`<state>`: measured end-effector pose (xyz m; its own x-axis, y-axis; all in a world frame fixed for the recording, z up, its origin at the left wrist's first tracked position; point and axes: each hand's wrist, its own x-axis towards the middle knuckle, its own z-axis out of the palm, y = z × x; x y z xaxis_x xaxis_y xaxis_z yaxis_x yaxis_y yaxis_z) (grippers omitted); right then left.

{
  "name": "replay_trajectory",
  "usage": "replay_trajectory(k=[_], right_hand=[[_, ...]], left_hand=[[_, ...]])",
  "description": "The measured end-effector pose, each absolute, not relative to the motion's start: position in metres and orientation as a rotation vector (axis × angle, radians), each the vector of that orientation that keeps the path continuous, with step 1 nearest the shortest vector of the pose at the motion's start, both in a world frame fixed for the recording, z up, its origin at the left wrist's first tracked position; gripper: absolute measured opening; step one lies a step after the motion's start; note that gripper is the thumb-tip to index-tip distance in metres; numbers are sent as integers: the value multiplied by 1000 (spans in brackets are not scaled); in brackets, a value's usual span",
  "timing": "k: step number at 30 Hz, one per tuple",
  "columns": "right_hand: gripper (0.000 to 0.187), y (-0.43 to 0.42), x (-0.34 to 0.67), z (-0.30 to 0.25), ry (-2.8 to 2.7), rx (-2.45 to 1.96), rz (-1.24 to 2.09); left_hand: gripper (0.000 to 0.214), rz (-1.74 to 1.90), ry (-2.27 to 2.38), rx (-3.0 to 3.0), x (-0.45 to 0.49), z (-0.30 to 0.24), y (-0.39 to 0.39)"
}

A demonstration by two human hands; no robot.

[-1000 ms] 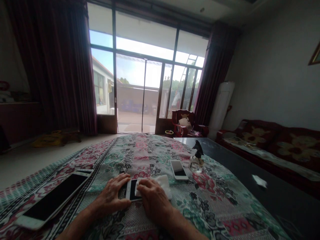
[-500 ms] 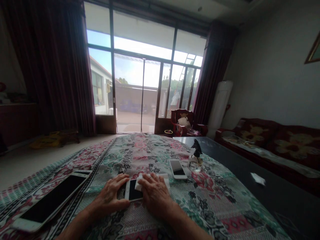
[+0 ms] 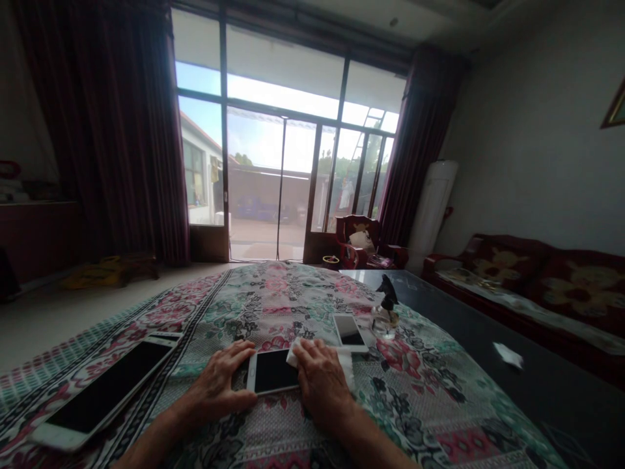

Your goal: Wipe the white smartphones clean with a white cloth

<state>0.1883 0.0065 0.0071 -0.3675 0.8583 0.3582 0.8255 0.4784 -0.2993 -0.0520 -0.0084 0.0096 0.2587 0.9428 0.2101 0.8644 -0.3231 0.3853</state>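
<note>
A white smartphone [image 3: 274,371] with a dark screen lies sideways on the flowered tablecloth [image 3: 273,430]. My left hand [image 3: 222,378] grips its left end, thumb at the near edge and fingers at the far edge. Over its right end, my right hand [image 3: 323,381] presses a white tissue [image 3: 346,366] flat under its fingers; that end of the phone is hidden. Just beyond the right hand lies a second white phone [image 3: 349,331]. A clear spray bottle [image 3: 385,320] with a black nozzle stands to the right of it.
At the left a large white phone [image 3: 105,394] rests on the cloth, with another device [image 3: 166,336] partly behind it. A crumpled tissue [image 3: 508,355] lies on the dark tabletop [image 3: 469,326] at the right. Beyond are a red sofa [image 3: 517,260] and an armchair [image 3: 359,238].
My right hand has slid to the right along the phone with the tissue, uncovering more of the screen. My left hand keeps its hold on the left end.
</note>
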Motion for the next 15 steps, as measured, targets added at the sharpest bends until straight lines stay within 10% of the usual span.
replay_trajectory(k=[15], right_hand=[[27,-21,166,13,-2412,-952,150]], left_hand=[[67,616,1721,2325,-56,-2,-4]])
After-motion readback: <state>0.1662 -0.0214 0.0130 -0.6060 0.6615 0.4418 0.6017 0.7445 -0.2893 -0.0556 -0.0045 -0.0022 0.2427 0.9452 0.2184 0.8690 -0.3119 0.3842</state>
